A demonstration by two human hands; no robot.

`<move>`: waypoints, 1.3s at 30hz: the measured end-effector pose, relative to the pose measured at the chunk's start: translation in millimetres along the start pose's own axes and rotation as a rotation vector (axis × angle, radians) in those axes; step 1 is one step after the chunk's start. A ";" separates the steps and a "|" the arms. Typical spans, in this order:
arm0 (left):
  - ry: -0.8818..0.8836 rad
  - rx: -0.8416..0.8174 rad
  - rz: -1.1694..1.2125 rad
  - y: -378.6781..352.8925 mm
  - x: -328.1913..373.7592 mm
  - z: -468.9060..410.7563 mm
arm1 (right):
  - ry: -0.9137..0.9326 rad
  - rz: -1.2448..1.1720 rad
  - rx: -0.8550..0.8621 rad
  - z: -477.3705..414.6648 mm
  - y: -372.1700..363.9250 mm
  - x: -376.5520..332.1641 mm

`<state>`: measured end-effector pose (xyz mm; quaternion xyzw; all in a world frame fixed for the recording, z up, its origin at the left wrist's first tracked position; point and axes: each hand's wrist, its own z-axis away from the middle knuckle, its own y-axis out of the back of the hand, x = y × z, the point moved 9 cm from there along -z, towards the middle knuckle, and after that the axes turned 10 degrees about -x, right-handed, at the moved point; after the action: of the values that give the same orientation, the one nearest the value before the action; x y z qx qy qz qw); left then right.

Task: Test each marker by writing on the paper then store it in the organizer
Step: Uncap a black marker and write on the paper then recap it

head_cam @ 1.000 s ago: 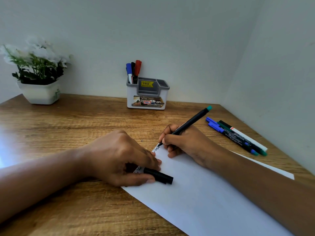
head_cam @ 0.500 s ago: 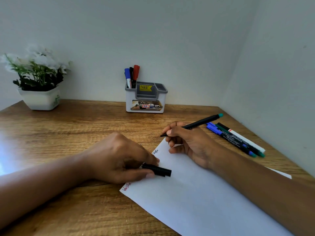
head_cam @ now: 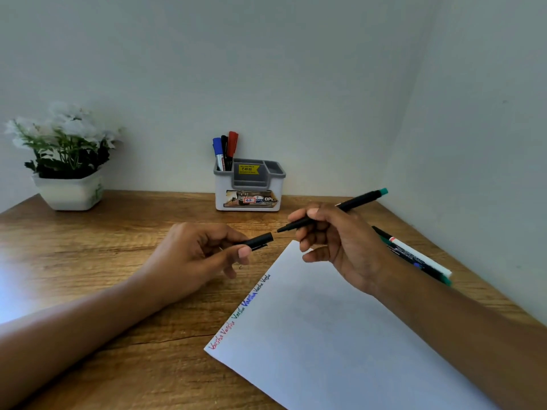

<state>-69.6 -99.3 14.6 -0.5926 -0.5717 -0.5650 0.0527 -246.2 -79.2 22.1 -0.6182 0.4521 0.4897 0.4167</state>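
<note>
My right hand [head_cam: 337,241] grips a thin black marker [head_cam: 359,200] with a green end, its tip pointing left, raised above the desk. My left hand [head_cam: 198,253] pinches the black cap [head_cam: 260,240], whose open end faces the tip a short gap away. The white paper [head_cam: 325,335] lies below both hands, with coloured words written along its left edge. A white and grey organizer [head_cam: 250,184] stands at the back by the wall, holding blue, black and red markers [head_cam: 225,149] in its left compartment.
More markers [head_cam: 420,258] lie on the wooden desk [head_cam: 88,261] at the right, partly behind my right forearm. A white pot of flowers [head_cam: 66,161] stands at the back left. Walls close the desk at the back and right.
My right hand lifted the marker off the paper and turned its tip to the left. My left hand rose from the paper with the cap and brought it towards the tip.
</note>
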 end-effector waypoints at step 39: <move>0.398 0.291 0.103 26.4 -51.0 -66.0 | 0.131 0.567 0.183 -7.0 16.4 -80.0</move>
<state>-75.5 -186.5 16.3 -0.4843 -0.5943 -0.5789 0.2779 -269.4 -77.8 100.7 -0.4576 0.6748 0.5026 0.2874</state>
